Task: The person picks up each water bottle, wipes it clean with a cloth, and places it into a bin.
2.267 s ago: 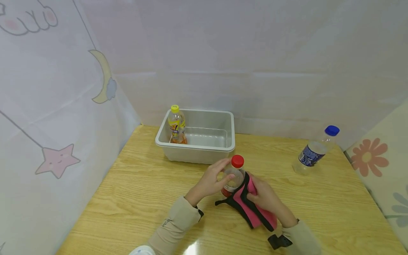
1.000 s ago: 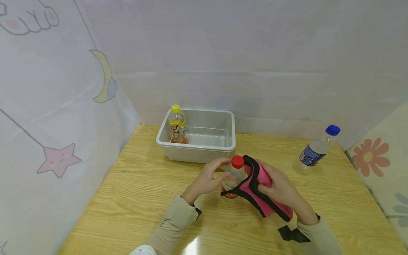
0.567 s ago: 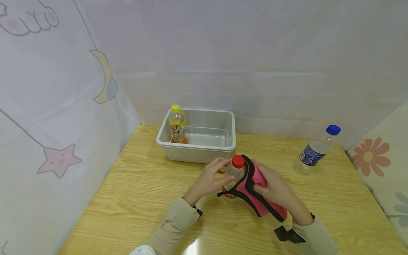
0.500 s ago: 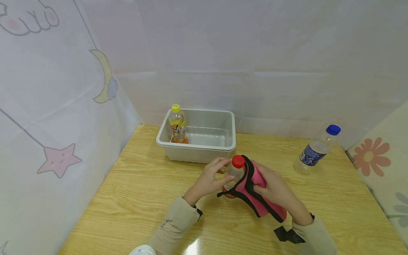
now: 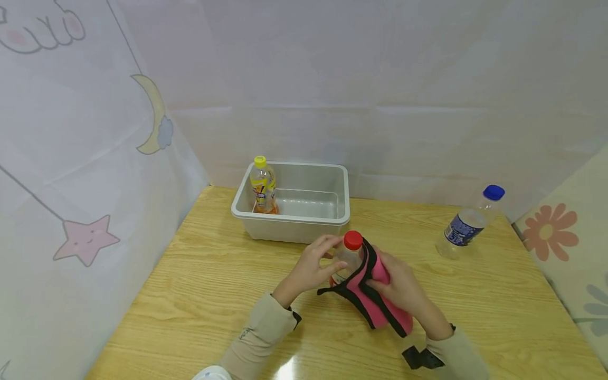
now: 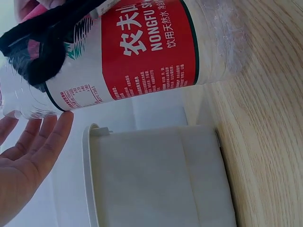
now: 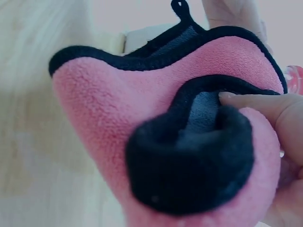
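A clear bottle (image 5: 350,257) with a red cap and red label (image 6: 147,52) stands on the wooden table (image 5: 214,285). My left hand (image 5: 317,268) holds it near the shoulder, fingers behind and thumb in front; its fingertips (image 6: 57,132) touch the plastic. My right hand (image 5: 396,290) grips a pink cloth (image 5: 375,303) with black edging and presses it against the bottle's right side. In the right wrist view the cloth (image 7: 142,123) fills the frame, with a finger (image 7: 265,106) tucked into its fold. The black edge (image 6: 42,45) drapes over the bottle.
A grey plastic tub (image 5: 291,221) sits behind the hands, with a yellow-capped bottle (image 5: 263,184) upright in its left corner. A blue-capped water bottle (image 5: 467,224) stands at the far right. Printed fabric walls close in the table's left, back and right sides.
My right hand has slid the pink cloth down and leftward along the bottle's side after raising it near the cap. The left hand and bottle stay put.
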A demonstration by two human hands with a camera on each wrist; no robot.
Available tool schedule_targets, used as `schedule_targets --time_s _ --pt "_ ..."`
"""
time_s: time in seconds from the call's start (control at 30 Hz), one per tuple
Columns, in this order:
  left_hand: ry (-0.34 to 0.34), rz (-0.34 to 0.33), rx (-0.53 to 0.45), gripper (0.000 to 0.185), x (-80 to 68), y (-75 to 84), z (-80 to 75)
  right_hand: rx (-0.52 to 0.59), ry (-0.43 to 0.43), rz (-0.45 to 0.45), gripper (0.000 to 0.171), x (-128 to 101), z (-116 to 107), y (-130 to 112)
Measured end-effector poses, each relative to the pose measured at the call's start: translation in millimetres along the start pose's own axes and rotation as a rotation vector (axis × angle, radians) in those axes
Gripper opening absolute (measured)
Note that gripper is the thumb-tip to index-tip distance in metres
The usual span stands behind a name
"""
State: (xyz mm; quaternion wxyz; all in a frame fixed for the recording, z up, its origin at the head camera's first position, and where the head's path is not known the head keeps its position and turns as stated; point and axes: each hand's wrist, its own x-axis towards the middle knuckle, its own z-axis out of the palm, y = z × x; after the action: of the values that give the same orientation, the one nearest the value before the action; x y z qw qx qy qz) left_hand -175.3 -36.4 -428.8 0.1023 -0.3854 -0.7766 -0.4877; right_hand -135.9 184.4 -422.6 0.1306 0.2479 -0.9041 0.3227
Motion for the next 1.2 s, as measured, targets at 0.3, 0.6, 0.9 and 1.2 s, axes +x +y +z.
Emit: schedule_targets --time_s 0.3,0.6,0.9,1.2 --pt "-0.003 -0.046 -0.035 0.049 -3.3 2.0 -0.4 0.073 -0.025 0.049 0.064 -11.2 26.4 16.0" --pt "-0.002 -0.144 -0.127 0.050 -8.2 3.1 2.1 0.108 -0.071 0.124 0.062 -17.0 42.7 23.7" --pt "0.039 -0.134 -0.067 0.056 -7.3 4.4 4.9 0.119 -0.041 0.116 0.062 -18.9 29.5 24.3" --pt "0.021 -0.112 -0.039 0.058 -6.7 4.1 2.0 0.082 0.030 0.031 0.066 -9.3 -0.1 19.5"
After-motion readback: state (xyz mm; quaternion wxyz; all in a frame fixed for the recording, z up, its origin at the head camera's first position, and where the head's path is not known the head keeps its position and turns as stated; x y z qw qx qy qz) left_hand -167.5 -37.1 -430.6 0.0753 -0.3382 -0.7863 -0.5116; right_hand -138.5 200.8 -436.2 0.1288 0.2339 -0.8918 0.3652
